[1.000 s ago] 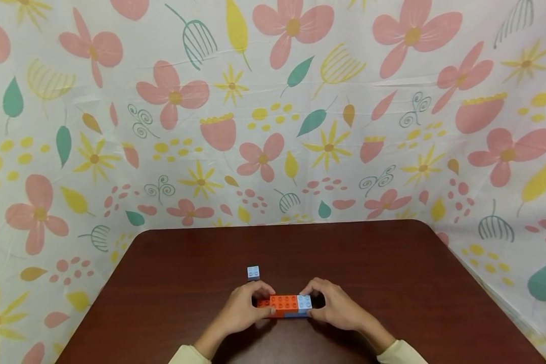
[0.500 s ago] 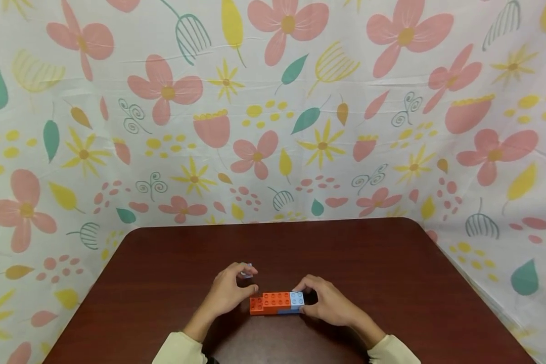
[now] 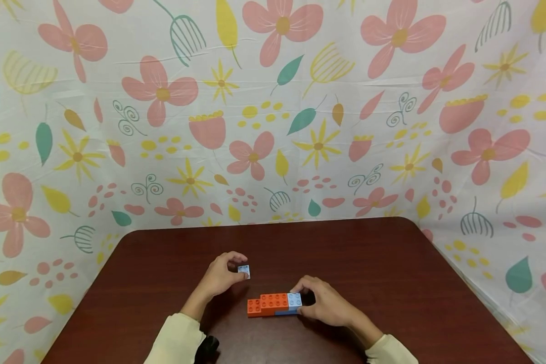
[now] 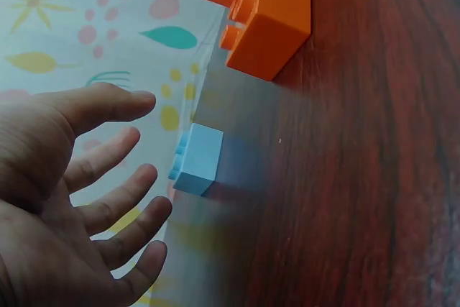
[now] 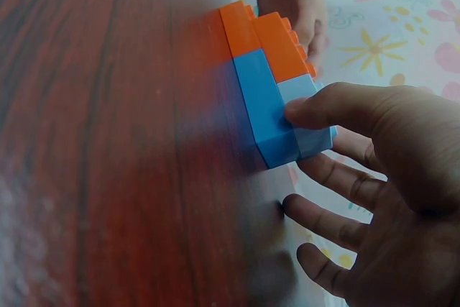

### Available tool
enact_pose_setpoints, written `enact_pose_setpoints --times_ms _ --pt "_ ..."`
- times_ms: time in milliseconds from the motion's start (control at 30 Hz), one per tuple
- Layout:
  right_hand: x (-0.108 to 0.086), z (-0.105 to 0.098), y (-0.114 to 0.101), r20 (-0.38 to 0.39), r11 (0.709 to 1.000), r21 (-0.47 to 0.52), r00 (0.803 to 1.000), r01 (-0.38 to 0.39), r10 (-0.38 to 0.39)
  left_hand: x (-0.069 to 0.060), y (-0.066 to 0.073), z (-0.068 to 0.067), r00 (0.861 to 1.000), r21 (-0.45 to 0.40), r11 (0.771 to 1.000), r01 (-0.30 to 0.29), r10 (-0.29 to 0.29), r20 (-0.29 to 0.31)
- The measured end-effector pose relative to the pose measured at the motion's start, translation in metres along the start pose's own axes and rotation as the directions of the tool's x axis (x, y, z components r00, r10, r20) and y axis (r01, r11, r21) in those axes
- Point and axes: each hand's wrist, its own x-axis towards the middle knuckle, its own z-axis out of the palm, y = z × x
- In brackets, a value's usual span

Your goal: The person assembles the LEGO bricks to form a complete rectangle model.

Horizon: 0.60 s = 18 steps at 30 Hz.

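Observation:
A small pale-blue brick (image 3: 243,269) stands alone on the table, studs up. My left hand (image 3: 220,275) is around it in the head view. In the left wrist view the fingers of that hand (image 4: 65,192) are spread and apart from the brick (image 4: 200,159). Nearer to me lies a two-layer brick stack. Its top layer has an orange brick (image 3: 274,302) and a pale-blue brick (image 3: 294,300); its bottom layer has an orange brick (image 3: 254,307) and a blue brick (image 5: 262,102). My right hand (image 3: 326,302) pinches the stack's right end between thumb and fingers.
The dark reddish-brown table (image 3: 346,253) has rounded far corners. A flower-printed cloth (image 3: 273,126) hangs behind and beside it. A black object (image 3: 208,348) sits at my left sleeve.
My left hand has let go of the stack's left end and moved away and left to the loose pale-blue brick. The right hand stays on the stack. The view has shifted slightly.

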Motion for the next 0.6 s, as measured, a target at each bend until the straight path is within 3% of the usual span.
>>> enact_pose_setpoints --times_ms 133,600 --pt "0.0 0.0 -0.001 -0.001 1.0 0.002 1.0 0.007 -0.007 0.004 -0.004 0.001 1.0 -0.005 1.0 0.014 -0.013 0.018" --pt "-0.001 -0.001 -0.003 0.0 1.0 0.014 1.0 -0.016 0.016 0.009 -0.016 0.004 1.0 0.088 0.996 0.026 -0.026 -0.003"
